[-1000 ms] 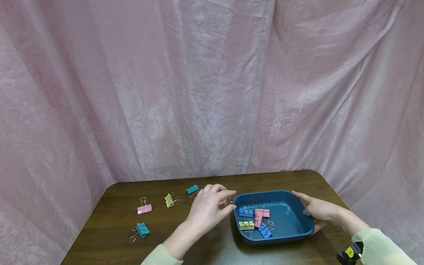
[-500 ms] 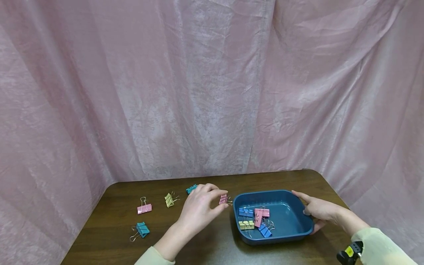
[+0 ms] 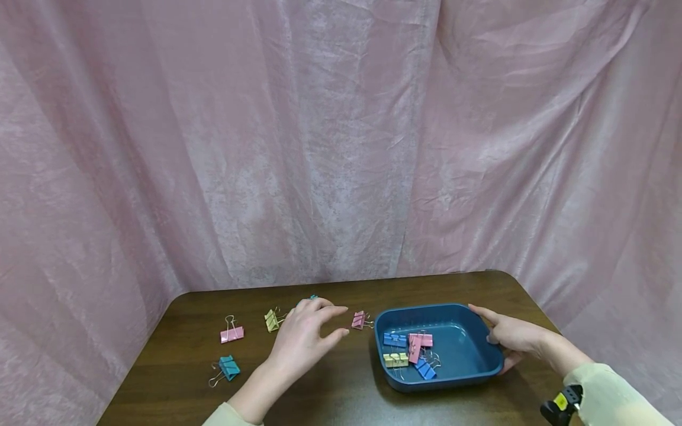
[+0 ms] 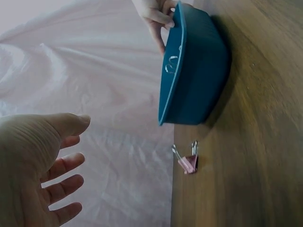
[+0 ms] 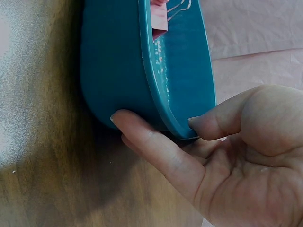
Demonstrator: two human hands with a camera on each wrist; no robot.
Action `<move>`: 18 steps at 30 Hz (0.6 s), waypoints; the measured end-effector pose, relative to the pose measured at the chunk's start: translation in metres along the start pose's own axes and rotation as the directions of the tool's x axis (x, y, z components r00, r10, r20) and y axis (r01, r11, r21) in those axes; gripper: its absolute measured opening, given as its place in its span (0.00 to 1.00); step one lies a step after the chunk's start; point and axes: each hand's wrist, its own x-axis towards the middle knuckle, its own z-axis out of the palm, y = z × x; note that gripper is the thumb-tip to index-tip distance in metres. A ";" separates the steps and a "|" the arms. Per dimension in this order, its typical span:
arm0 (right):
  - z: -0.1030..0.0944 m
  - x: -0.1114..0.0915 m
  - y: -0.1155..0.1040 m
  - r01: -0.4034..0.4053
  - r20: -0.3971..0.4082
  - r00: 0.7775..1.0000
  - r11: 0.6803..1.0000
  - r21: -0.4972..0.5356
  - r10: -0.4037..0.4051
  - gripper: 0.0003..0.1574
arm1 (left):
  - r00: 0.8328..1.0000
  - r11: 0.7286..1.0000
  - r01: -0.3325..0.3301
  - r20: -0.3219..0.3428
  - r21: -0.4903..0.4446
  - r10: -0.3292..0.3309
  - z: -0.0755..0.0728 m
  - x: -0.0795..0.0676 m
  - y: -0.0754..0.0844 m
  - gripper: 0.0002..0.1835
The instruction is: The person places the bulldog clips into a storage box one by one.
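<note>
The person's left hand hangs above the dark brown wooden bench, its fingers and thumb apart, near a pink metal binder clip with silver wire handles, which lies just beside the dark blue rectangular tray. The right hand has its fingers clamped on the tray's right end, thumb inside the rim. Two blue metal clips, two pink metal clips and one yellow metal clip lie in the tray's left part.

- No text, brand or number can be read on the clips, tray or bench.
- On the wrist device, the yellow patch is too small to read.
</note>
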 end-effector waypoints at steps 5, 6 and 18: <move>0.000 -0.001 -0.001 0.006 0.003 1.000 1.000 0.004 -0.006 0.51 | 1.000 1.000 0.031 -0.002 0.005 -0.031 -0.004 -0.006 -0.009 0.21; 0.000 -0.001 -0.001 0.003 0.000 1.000 1.000 0.006 -0.003 0.51 | 0.999 0.999 0.035 -0.003 0.008 -0.035 -0.005 -0.008 -0.011 0.21; 0.000 -0.001 -0.001 0.011 0.001 1.000 1.000 -0.010 -0.011 0.50 | 0.998 0.997 0.069 -0.015 0.043 -0.068 -0.017 -0.018 -0.027 0.22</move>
